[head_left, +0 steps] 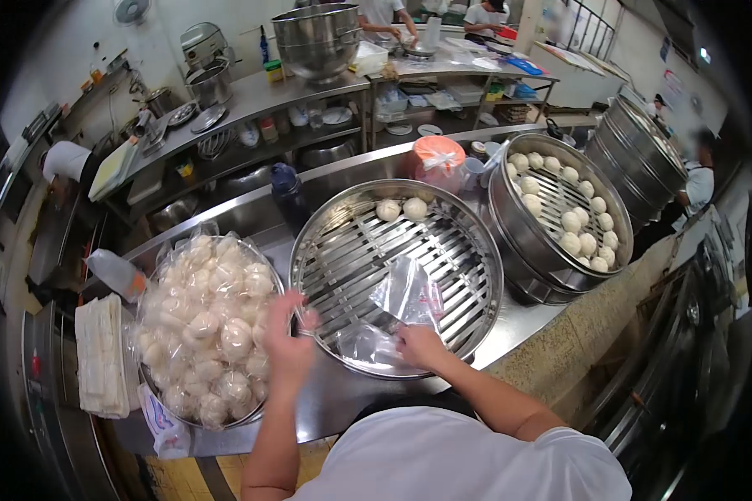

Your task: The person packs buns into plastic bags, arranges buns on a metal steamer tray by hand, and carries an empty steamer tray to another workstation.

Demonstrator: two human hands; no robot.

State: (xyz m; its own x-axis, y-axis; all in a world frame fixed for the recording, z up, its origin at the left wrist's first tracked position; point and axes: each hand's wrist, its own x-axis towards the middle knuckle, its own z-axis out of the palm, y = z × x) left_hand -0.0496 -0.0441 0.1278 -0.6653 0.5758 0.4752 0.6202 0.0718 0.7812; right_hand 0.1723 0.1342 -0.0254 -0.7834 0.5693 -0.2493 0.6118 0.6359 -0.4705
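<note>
My right hand (419, 344) is closed on the edge of a clear plastic bag (409, 292), low over a round steamer tray (309, 250) with a slatted metal bottom. My left hand (292, 326) is raised between that tray and a bowl of buns, its fingers apart and nothing seen in them. Two white buns (401, 210) sit at the far side of the tray. To the left, the round metal bowl (263, 407) is heaped with pale buns (213, 326) under clear plastic.
Stacked steamers (510, 238) with many buns stand at the right, more steamers (635, 159) beyond. A dark bottle (287, 194) and an orange-lidded tub (439, 163) stand behind the tray. Folded cloths (103, 355) lie far left. Other people work in the background.
</note>
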